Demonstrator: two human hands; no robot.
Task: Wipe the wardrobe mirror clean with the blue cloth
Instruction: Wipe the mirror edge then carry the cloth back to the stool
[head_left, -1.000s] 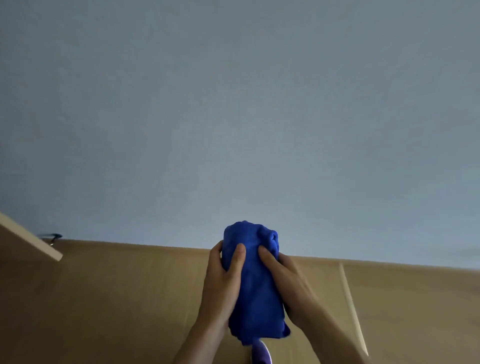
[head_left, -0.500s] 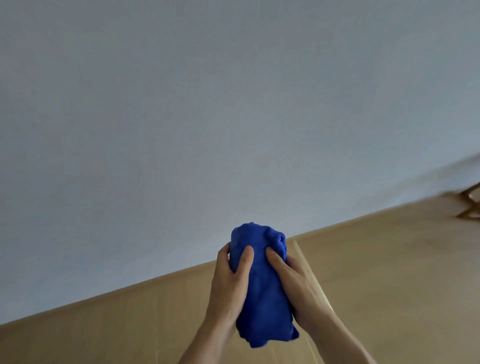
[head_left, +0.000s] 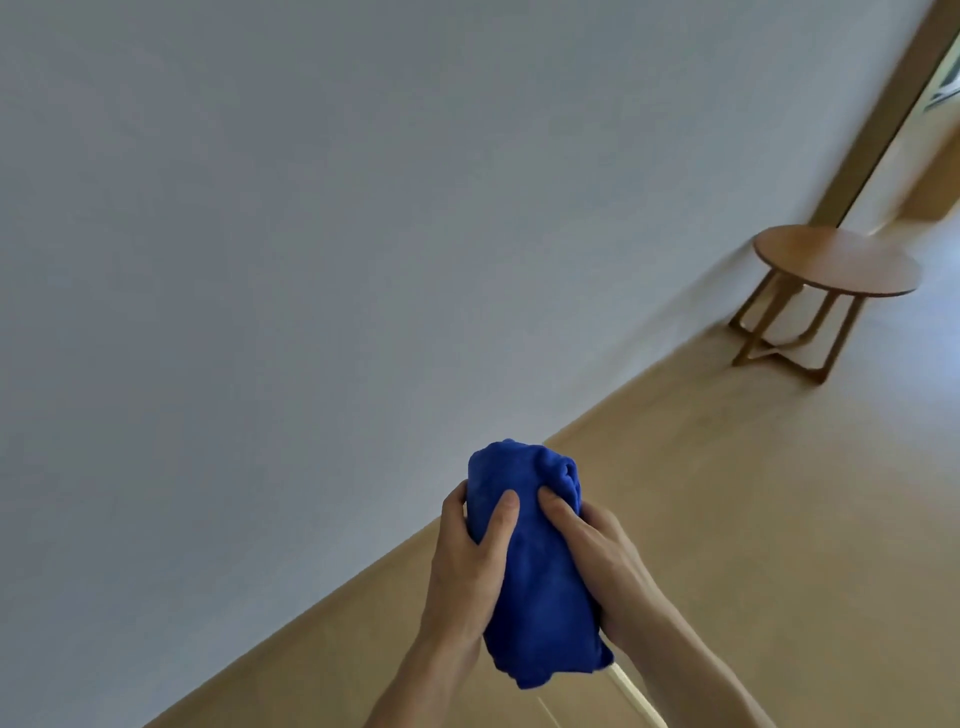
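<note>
the left hand (head_left: 467, 566) and right hand (head_left: 597, 566) are gripping the bunched blue cloth (head_left: 535, 571) well apart from the round table (head_left: 836, 260), no mirror showing, wiping seemingly not yet beginning.

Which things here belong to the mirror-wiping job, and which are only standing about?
For the job:
- blue cloth, bunched up
- left hand and right hand, both gripping the cloth

Only standing about:
- round wooden table, near the wall
- wooden floor

No mirror shows plainly in this view.
</note>
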